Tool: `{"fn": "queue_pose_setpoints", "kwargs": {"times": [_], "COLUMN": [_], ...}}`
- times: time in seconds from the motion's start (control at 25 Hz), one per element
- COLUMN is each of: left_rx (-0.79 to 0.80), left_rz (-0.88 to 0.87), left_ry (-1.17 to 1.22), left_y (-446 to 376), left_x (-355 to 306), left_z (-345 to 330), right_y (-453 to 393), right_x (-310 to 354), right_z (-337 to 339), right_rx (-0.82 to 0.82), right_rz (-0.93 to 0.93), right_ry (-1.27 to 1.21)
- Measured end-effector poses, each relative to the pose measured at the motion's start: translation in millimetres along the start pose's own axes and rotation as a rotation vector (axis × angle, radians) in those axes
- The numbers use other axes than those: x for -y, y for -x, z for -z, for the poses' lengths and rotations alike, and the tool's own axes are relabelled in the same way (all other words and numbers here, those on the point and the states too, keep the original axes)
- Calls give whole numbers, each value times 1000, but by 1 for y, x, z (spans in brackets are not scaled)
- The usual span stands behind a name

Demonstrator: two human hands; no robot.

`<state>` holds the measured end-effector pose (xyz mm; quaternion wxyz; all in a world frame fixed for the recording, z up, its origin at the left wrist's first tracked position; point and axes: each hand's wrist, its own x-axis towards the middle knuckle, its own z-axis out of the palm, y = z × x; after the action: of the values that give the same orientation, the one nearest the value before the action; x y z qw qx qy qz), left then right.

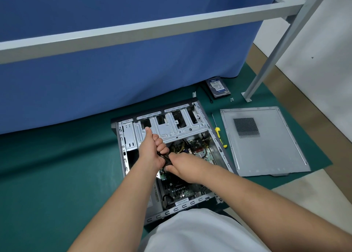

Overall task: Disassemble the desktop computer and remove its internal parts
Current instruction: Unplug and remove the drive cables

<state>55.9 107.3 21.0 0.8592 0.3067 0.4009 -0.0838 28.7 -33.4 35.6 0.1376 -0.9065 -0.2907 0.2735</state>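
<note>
The opened computer case (167, 156) lies on a green mat (57, 166). Above its motherboard (177, 188), the left hand (152, 148) and right hand (182, 166) both grip a black cable connector (167, 159). Right of the case: yellow screwdriver (219, 135), side panel (262, 141). Beyond the case: hard drive (218, 87), label unreadable.

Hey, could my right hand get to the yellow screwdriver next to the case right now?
Probably not right away: the right hand and the left hand both grip a cable bundle inside the case. Once freed, the path looks open; the screwdriver lies uncovered on the mat.
</note>
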Motion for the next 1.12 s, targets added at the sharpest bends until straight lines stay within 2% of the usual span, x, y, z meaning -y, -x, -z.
{"fn": "queue_pose_setpoints", "kwargs": {"times": [0.12,0.2,0.44,0.6,0.76,1.12], "left_rx": [20,36,94,42,15,22], "left_rz": [-17,-14,95,32,19,43], "left_ry": [-17,-15,23,-19,-48,-38], "left_y": [1,0,0,1,2,-8], "left_x": [-1,-2,-12,-5,2,3], "left_z": [-2,-1,1,-6,-10,-22], "right_y": [-2,-4,-4,-3,-4,-7], "right_x": [2,2,-1,-7,-16,-30], "right_z": [2,0,-7,-4,-2,2], "right_rx": [-76,-100,-28,-105,-65,-29], "right_rz": [12,2,-119,-9,50,25], "right_ry": [173,157,27,139,142,40]}}
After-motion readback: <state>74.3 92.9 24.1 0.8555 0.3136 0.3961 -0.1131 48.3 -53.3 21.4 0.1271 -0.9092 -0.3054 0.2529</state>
